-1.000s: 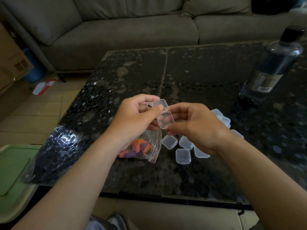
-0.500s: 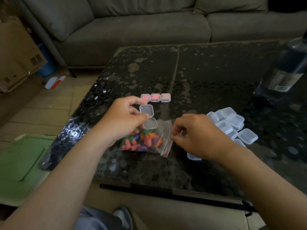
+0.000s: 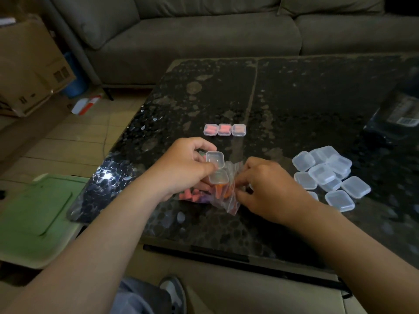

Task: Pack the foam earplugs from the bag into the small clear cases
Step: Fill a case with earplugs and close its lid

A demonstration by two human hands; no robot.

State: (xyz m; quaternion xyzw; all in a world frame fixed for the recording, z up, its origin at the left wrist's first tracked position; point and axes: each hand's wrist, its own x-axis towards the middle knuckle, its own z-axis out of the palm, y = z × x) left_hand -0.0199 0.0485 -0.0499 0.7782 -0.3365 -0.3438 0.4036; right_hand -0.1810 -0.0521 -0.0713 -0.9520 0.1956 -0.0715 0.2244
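We observe the left grip [image 3: 183, 171] closed on an open case [image 3: 216, 169]. The thumb and curled fingers pinch it at the hinge side, with the lid raised toward the far edge of the table [image 3: 294, 98]. The case sits directly above the bag [image 3: 229, 200], and we cannot tell whether the two touch.

The right grip [image 3: 269, 191] has its fingers curled tight, pinching the bag's plastic at its right side. We cannot tell whether it also holds an earplug.

The bag lies on the table near the near edge, toward the left edge. The earplugs [image 3: 190, 194] inside it show pink, orange and purple.

A row of three filled cases [image 3: 224, 129], lids closed, stands beyond the left grip toward the table's middle. Each holds pink earplugs.

A pile of empty cases [image 3: 326, 175] lies just right of the right grip, some stacked on others. A bottle [image 3: 403, 109] lies at the right edge, blurred.
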